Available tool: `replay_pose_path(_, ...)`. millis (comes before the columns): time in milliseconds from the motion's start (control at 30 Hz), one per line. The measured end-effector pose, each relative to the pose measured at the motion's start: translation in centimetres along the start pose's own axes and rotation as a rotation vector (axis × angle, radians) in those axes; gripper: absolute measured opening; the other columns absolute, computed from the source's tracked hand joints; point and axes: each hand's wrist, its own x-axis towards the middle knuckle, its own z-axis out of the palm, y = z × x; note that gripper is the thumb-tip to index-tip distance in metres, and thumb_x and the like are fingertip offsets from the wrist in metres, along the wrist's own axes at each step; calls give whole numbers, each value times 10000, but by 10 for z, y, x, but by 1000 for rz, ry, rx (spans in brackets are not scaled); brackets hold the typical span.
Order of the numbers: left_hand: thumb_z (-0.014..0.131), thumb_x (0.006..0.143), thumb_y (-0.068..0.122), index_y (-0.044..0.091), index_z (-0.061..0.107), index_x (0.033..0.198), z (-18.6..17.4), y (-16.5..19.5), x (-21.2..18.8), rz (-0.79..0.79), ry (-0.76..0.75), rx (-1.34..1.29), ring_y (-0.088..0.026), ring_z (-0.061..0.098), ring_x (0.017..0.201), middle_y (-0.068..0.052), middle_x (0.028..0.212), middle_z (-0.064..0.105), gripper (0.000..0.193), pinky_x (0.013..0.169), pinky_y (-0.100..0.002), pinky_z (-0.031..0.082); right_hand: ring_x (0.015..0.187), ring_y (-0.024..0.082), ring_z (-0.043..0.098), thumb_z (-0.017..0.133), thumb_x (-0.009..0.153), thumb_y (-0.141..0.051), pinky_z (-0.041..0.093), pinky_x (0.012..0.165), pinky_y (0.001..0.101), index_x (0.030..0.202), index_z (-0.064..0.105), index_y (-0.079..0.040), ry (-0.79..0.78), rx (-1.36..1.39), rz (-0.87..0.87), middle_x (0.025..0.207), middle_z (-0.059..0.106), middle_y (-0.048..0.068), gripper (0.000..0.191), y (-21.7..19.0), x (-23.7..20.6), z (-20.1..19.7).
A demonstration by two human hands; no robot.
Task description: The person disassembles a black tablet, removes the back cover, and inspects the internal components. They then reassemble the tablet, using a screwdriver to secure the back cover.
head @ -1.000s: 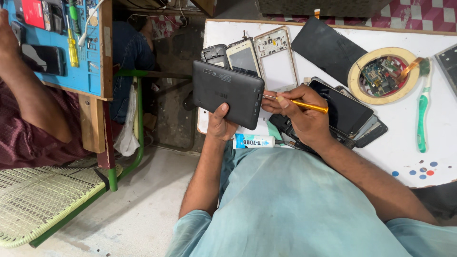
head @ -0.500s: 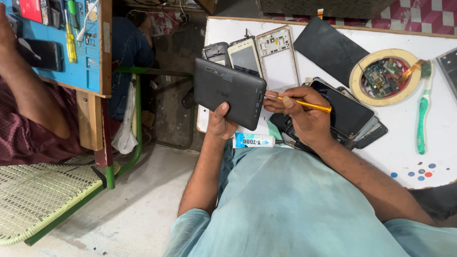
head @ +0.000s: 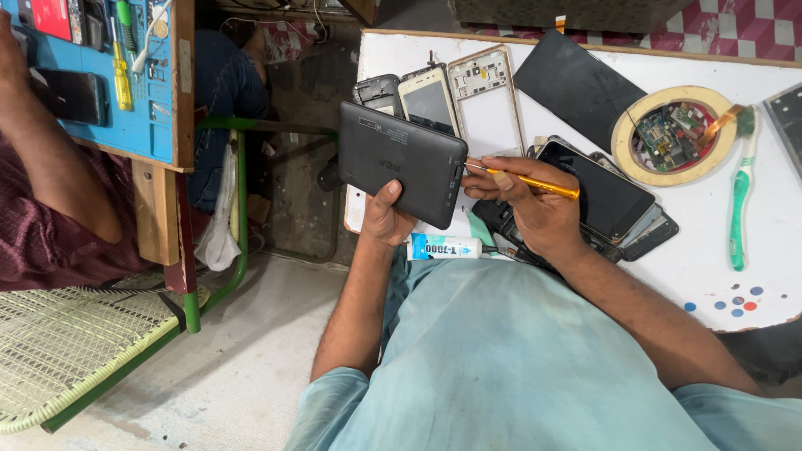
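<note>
My left hand (head: 386, 219) holds a black tablet (head: 399, 162) from below, its back cover facing up, just off the left edge of the white table (head: 769, 276). My right hand (head: 535, 209) grips a thin orange-handled tool (head: 535, 181); its metal tip touches the tablet's right edge. A white glue tube (head: 447, 247) lies just below the tablet near my lap. A stack of dark phones (head: 606, 200) sits under and right of my right hand.
Several phone bodies and frames (head: 434, 92) lie at the table's far left, with a black panel (head: 576, 83) beside them. A tape roll holding a circuit board (head: 672, 134) and a green toothbrush (head: 739, 200) lie right. Another person's arm (head: 58, 175) rests by a blue mat (head: 142, 92).
The tool's tip has stayed at the tablet's right edge; both hands have barely shifted. The other person's arm has moved slightly.
</note>
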Motion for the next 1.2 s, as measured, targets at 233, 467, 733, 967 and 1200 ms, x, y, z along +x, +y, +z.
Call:
replay_pose_path(233, 780, 939, 154, -1, 520, 1399, -3, -2, 1, -6, 13, -4, -289, 648, 1227, -146, 1308, 640, 551, 1074, -462, 550, 1137, 342, 728, 545, 1124, -222, 633, 997, 454, 1287, 610, 100, 13, 54, 28, 1278, 681, 255, 366, 2, -1, -1)
replay_pose_path(467, 777, 937, 179, -13, 518, 1389, -6, -2, 1, 3, 57, -4, -285, 650, 1213, -150, 1299, 640, 555, 1067, -457, 553, 1150, 353, 724, 533, 1129, -220, 623, 1013, 466, 1257, 601, 105, 0, 83, 24, 1289, 669, 274, 355, 3, 0, -1)
replay_pose_path(733, 775, 929, 170, -18, 524, 1378, -13, -4, 1, -1, 70, 1, -286, 665, 1189, -158, 1281, 647, 547, 1052, -452, 560, 1152, 355, 724, 531, 1124, -191, 635, 1002, 451, 1253, 601, 107, -4, 33, 14, 1277, 672, 276, 332, 2, 0, 0)
replay_pose_path(967, 774, 920, 154, -15, 524, 1371, -11, -4, 0, -2, 83, 6, -286, 665, 1189, -156, 1280, 646, 543, 1052, -445, 567, 1147, 346, 725, 544, 1119, -178, 632, 1000, 439, 1266, 607, 112, -6, 11, 10, 1297, 668, 271, 331, 1, -1, 1)
replay_pose_path(1200, 779, 927, 154, -16, 528, 1377, -3, -2, 3, -3, 55, 8, -292, 665, 1191, -156, 1280, 646, 542, 1045, -457, 569, 1146, 327, 727, 554, 1112, -194, 637, 992, 425, 1271, 618, 103, -10, -10, 14, 1308, 672, 256, 343, -1, 2, 0)
